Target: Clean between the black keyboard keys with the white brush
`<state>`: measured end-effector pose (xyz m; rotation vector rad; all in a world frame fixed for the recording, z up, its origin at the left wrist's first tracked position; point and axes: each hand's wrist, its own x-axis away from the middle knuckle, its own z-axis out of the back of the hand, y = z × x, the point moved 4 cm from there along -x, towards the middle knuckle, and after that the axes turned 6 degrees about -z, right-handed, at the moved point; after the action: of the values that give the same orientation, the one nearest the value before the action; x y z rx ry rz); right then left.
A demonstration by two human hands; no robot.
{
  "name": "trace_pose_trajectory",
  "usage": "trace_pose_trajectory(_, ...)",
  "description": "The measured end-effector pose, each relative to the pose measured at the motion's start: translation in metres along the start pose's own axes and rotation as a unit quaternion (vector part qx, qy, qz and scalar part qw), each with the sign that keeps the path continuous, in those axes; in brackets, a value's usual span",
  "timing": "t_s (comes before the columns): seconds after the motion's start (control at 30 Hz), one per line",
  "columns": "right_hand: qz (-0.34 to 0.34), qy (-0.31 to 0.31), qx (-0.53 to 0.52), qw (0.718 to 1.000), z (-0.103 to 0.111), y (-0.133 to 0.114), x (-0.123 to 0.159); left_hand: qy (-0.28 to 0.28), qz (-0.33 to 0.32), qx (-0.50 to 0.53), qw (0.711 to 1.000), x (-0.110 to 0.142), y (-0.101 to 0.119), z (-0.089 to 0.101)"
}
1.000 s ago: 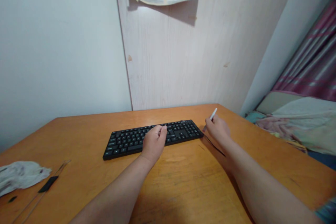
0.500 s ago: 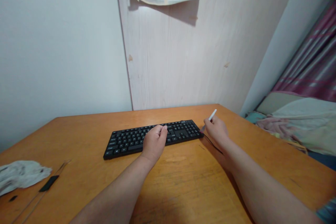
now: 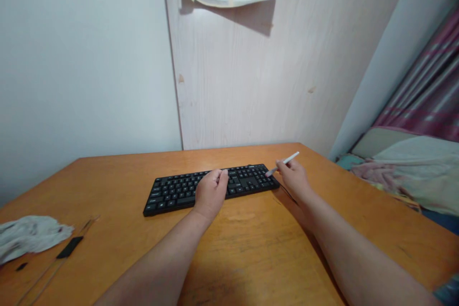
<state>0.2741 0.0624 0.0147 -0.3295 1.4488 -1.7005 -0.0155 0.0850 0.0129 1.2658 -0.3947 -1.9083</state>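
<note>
A black keyboard (image 3: 172, 193) lies on the wooden table, slightly slanted. My left hand (image 3: 212, 189) is closed over the middle of it, thumb on top and curled fingers mostly hidden; I cannot make out whether anything is inside them. Between the fingertips of my right hand (image 3: 294, 177) is a slim white-handled brush (image 3: 288, 159), tilted. Its pinkish tip meets the number keys at the keyboard's right end. A thin dark cable (image 3: 288, 193) runs on the table below my right hand.
A crumpled white cloth (image 3: 34, 236) lies at the table's left, beside a black piece with thin cords (image 3: 70, 247) and a small dark scrap (image 3: 21, 266). The wall (image 3: 244, 81) rises behind the table (image 3: 247, 258). Bedding (image 3: 405, 167) is off to the right.
My right hand has moved the brush tip from the keyboard's right edge leftward and up onto the number keys, and the handle leans flatter. My left hand stays put.
</note>
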Motion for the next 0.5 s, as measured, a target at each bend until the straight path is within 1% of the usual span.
trace_pose_trajectory(0.13, -0.008, -0.06, -0.053, 0.997, -0.019, -0.002, 0.007, 0.001, 0.005, -0.004, 1.0, -0.001, 0.0, 0.0)
trace_pose_trajectory(0.23, -0.012, -0.079, -0.062, 0.995, -0.026, 0.003, 0.008, 0.001, 0.008, -0.006, 1.0, -0.001, -0.001, 0.0)
trace_pose_trajectory(0.5, -0.03, -0.008, 0.007, 0.999, -0.011, 0.022, -0.006, 0.001, 0.0, -0.007, 1.0, 0.0, 0.0, 0.0)
